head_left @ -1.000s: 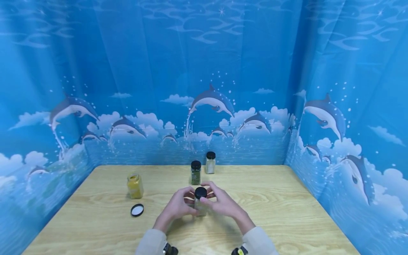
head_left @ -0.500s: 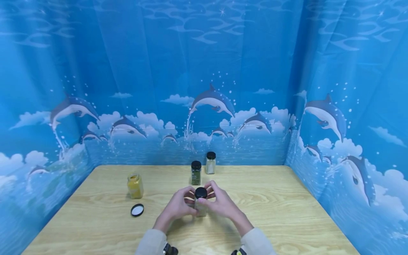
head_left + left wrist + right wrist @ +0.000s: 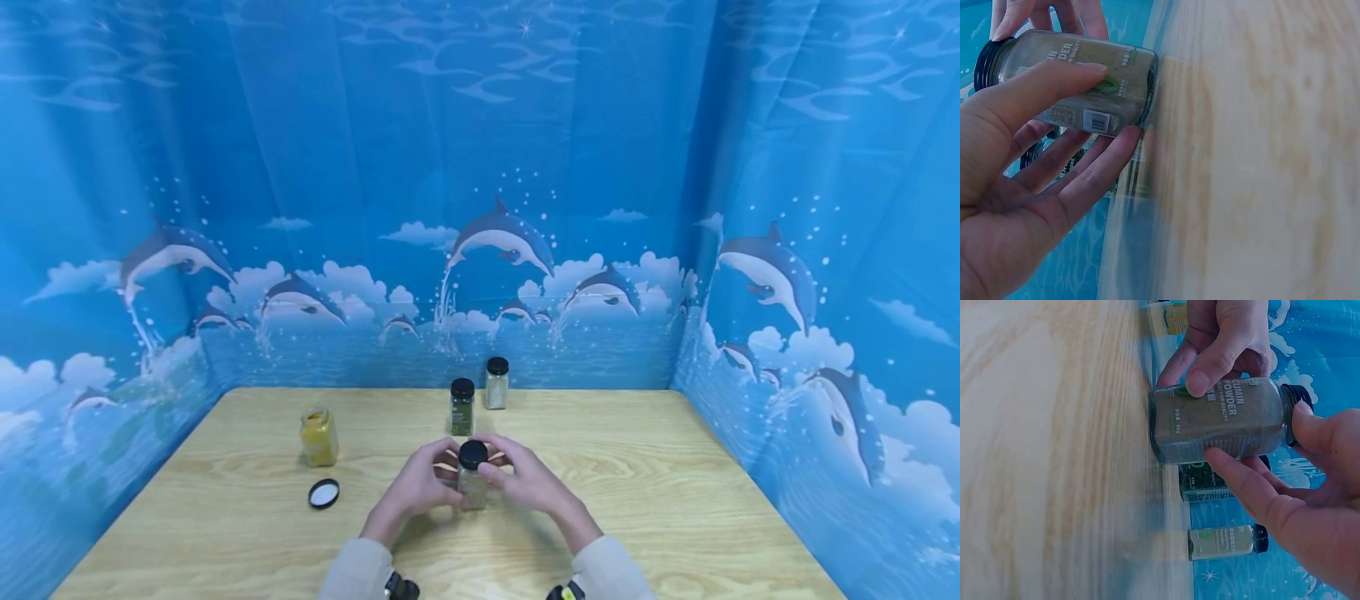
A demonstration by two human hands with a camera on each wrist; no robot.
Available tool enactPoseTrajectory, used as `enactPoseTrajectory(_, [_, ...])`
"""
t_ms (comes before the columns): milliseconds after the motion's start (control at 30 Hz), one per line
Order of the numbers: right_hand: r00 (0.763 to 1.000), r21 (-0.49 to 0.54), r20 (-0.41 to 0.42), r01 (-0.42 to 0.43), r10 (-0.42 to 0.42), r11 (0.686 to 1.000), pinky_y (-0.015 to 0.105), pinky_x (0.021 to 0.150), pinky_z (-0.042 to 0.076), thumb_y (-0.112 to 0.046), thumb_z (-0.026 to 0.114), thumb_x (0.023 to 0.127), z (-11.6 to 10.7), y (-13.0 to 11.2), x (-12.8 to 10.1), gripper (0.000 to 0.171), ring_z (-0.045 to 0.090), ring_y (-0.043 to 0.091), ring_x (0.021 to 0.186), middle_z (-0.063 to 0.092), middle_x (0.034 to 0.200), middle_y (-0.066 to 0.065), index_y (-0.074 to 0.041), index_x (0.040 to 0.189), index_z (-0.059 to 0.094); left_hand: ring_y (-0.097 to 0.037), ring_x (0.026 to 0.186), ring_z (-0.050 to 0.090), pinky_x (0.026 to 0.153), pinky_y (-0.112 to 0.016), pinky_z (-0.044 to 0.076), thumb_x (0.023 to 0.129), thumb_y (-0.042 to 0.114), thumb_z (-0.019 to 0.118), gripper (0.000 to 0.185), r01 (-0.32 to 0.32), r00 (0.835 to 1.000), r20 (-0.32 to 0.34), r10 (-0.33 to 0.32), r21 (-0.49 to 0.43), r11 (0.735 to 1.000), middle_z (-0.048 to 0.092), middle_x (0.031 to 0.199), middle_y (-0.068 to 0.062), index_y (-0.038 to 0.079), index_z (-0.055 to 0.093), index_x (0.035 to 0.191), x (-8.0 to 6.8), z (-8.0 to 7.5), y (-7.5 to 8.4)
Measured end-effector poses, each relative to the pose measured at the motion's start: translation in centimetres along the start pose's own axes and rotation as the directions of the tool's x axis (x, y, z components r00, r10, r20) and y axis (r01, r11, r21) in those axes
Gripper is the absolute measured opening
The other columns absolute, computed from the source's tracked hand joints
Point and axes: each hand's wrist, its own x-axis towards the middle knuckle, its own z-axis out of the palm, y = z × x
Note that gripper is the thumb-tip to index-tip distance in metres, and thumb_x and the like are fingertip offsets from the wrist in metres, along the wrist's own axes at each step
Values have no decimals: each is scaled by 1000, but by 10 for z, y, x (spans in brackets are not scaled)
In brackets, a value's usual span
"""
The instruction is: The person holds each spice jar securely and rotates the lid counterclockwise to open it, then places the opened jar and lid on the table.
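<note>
The left hand (image 3: 415,490) was wrapped round the body of the cumin jar (image 3: 472,486), thumb on one face and fingers curled behind, as the left wrist view showed. The right hand (image 3: 525,481) gripped higher, its fingers (image 3: 1235,481) along the glass and its thumb at the black cap (image 3: 473,453). The jar stood upright on the wooden table (image 3: 675,517), its base touching the wood, directly between the two hands.

The step in hand looked like turning the cap. To do it well, I judged that the left hand should hold the glass firm and low so the base stayed planted, while the right shifted wholly onto the cap's ribbed edge rather than the shoulder of the glass. Twisting on the vertical axis, without tilting, would keep the powder from spilling.

The jar was clear, square-sided glass, nearly full of dull brown powder, with white lettering reading cumin powder, a green mark and a barcode.

Just beyond the hands stood a green-filled jar (image 3: 462,407), and past it a pale-filled jar (image 3: 496,383), both capped black. Well to the left of the left hand stood an uncapped yellow jar (image 3: 318,436), with a loose lid (image 3: 323,493) lying on the table nearer the person.
</note>
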Motion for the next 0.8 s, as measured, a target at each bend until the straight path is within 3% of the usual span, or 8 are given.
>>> enactPoseTrajectory(100, [1000, -11, 7, -12, 12, 1000, 32, 87, 64, -19, 57, 106, -1, 0, 0, 48, 64, 38, 119, 63, 127, 21, -6, 151, 45, -30, 103, 73, 89, -37, 65, 64, -9, 87, 53, 12, 1000, 2, -12, 17, 1000, 69, 117, -17, 5, 64, 110, 0, 0, 0])
enactPoseTrajectory(333, [997, -64, -66, -41, 37, 997, 51, 99, 59, -36, 68, 99, 4, 1, 2, 53, 67, 34, 115, 68, 120, 16, -10, 142, 49, -30, 102, 74, 88, -37, 65, 64, -11, 86, 53, 3, 1000, 5, -3, -11, 1000, 69, 116, -17, 3, 64, 110, 0, 0, 0])
enactPoseTrajectory(567, [995, -83, -100, -20, 12, 996, 53, 99, 59, -33, 74, 95, 7, 0, 3, 44, 69, 32, 110, 71, 117, 15, -10, 126, 54, -33, 102, 74, 87, -39, 66, 63, -12, 86, 55, 4, 1000, 5, -4, -41, 999, 69, 116, -18, 3, 64, 111, -2, 0, 1])
enactPoseTrajectory(800, [999, -82, -45, 15, -19, 996, 50, 100, 57, -24, 66, 100, 1, -1, 1, 39, 67, 33, 113, 68, 123, 16, -12, 136, 56, -31, 102, 74, 88, -38, 65, 63, -11, 86, 54, 15, 1000, 10, -15, -2, 1000, 69, 116, -17, 4, 64, 110, 0, 0, 1])
